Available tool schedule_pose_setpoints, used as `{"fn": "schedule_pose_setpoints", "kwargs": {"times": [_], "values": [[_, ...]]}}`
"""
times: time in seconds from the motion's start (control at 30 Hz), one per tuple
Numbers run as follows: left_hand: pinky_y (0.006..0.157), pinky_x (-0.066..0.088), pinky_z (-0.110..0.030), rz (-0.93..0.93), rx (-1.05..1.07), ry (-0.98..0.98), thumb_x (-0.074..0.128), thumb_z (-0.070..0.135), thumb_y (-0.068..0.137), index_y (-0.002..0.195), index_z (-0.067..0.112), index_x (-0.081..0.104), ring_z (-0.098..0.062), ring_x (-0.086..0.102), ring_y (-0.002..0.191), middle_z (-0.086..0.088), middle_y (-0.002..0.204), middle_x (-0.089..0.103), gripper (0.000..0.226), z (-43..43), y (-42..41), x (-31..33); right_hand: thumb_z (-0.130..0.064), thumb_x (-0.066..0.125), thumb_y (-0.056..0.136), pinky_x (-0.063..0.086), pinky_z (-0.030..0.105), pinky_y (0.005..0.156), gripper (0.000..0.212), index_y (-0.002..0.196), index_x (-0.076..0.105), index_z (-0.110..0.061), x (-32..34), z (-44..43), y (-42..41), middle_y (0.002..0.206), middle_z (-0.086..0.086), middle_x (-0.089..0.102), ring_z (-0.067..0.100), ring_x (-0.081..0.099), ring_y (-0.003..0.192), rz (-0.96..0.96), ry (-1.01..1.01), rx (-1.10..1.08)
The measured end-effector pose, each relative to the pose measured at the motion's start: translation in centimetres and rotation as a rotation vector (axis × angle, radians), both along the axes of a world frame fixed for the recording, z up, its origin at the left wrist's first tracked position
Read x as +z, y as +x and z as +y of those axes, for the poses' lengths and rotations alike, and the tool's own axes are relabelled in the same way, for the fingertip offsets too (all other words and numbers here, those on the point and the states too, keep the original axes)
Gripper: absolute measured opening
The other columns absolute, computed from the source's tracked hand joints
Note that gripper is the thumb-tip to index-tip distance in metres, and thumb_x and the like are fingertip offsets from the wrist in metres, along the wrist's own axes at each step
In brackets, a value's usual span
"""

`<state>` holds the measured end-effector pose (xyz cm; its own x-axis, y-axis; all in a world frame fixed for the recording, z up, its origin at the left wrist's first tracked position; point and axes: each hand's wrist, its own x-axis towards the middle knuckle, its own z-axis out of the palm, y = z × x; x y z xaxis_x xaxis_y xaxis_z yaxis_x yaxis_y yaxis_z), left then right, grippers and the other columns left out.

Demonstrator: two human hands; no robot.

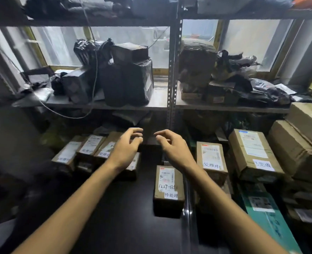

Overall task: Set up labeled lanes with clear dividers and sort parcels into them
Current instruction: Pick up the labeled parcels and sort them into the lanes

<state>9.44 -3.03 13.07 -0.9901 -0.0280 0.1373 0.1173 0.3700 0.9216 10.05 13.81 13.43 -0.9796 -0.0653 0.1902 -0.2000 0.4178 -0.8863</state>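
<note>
Both my hands reach forward over a dark table [125,213]. My left hand [126,147] and my right hand [171,145] hover with fingers loosely curled, holding nothing, on either side of a dark box [150,143] at the back. A cardboard parcel [168,187] with a handwritten number and a white label stands below my right wrist. To the left, several labeled cardboard parcels [89,149] stand in a row. On the right stand another labeled parcel [211,158] and a bigger labeled box [252,153].
A metal shelf rack [171,99] stands behind, loaded with black-wrapped parcels [127,79] and brown bundles [197,68]. Stacked cardboard boxes [301,140] fill the right side. A green box [265,213] lies at lower right. A loose cable [94,74] hangs at the left.
</note>
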Motion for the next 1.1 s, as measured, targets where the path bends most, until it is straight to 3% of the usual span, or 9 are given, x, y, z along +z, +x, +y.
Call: {"fn": "schedule_pose_setpoints", "kwargs": {"times": [0.2, 0.3, 0.47, 0.63, 0.77, 1.0, 1.1], "values": [[0.083, 0.054, -0.037, 0.016, 0.114, -0.055, 0.049, 0.010, 0.097, 0.112, 0.022, 0.063, -0.015, 0.062, 0.107, 0.002, 0.111, 0.067, 0.024, -8.2, 5.3, 1.7, -0.025, 0.055, 0.099, 0.048, 0.019, 0.082, 0.021, 0.110, 0.073, -0.018, 1.3, -8.2, 1.9, 0.103, -0.007, 0.073, 0.008, 0.066, 0.098, 0.026, -0.013, 0.184], [0.091, 0.053, -0.044, 0.003, 0.149, -0.044, 0.048, 0.008, 0.097, 0.111, 0.019, 0.064, -0.019, 0.064, 0.107, -0.001, 0.111, 0.068, 0.024, -12.0, 7.2, 1.8, -0.026, 0.055, 0.099, 0.049, 0.021, 0.082, 0.022, 0.110, 0.072, -0.020, 1.7, -12.1, 2.3, 0.104, -0.008, 0.072, 0.007, 0.065, 0.098, 0.038, 0.000, 0.250], [0.096, 0.051, -0.043, -0.006, 0.203, -0.042, 0.048, 0.004, 0.096, 0.108, 0.017, 0.067, -0.019, 0.065, 0.107, -0.002, 0.108, 0.070, 0.025, -18.5, 8.6, 1.3, -0.025, 0.055, 0.099, 0.051, 0.030, 0.089, 0.021, 0.109, 0.073, -0.018, 1.6, -18.7, 2.4, 0.107, -0.004, 0.074, 0.011, 0.067, 0.101, 0.044, 0.035, 0.307], [0.087, 0.053, -0.033, 0.010, 0.204, -0.042, 0.048, 0.006, 0.098, 0.099, 0.028, 0.067, -0.017, 0.066, 0.096, 0.002, 0.102, 0.070, 0.029, -24.8, 7.9, 0.8, -0.024, 0.054, 0.099, 0.047, 0.018, 0.078, 0.022, 0.109, 0.073, -0.016, 1.2, -24.9, 1.7, 0.107, -0.005, 0.074, 0.005, 0.065, 0.097, 0.064, 0.084, 0.324], [0.080, 0.052, -0.028, -0.007, 0.188, 0.023, 0.047, 0.005, 0.098, 0.097, 0.026, 0.067, -0.013, 0.064, 0.089, 0.000, 0.099, 0.070, 0.029, -28.1, 6.7, 0.1, -0.024, 0.054, 0.099, 0.050, 0.025, 0.083, 0.021, 0.107, 0.073, -0.018, 0.7, -28.9, 1.2, 0.104, -0.007, 0.073, 0.006, 0.065, 0.097, 0.057, 0.087, 0.309], [0.089, 0.053, -0.045, -0.055, 0.125, 0.071, 0.050, 0.011, 0.096, 0.096, 0.029, 0.067, -0.018, 0.066, 0.093, -0.002, 0.101, 0.072, 0.025, -31.6, 3.3, -3.1, -0.021, 0.054, 0.098, 0.056, 0.032, 0.087, 0.022, 0.109, 0.073, -0.016, -1.6, -32.6, -0.8, 0.101, -0.008, 0.073, 0.005, 0.067, 0.095, -0.011, 0.088, 0.308], [0.089, 0.054, -0.040, -0.071, 0.115, 0.083, 0.050, 0.009, 0.095, 0.095, 0.030, 0.068, -0.014, 0.066, 0.093, 0.000, 0.102, 0.072, 0.028, -32.4, 1.3, -4.8, -0.021, 0.054, 0.099, 0.056, 0.030, 0.088, 0.021, 0.109, 0.073, -0.016, -2.9, -32.9, -2.5, 0.101, -0.007, 0.073, 0.005, 0.067, 0.097, -0.048, 0.100, 0.294]]}}
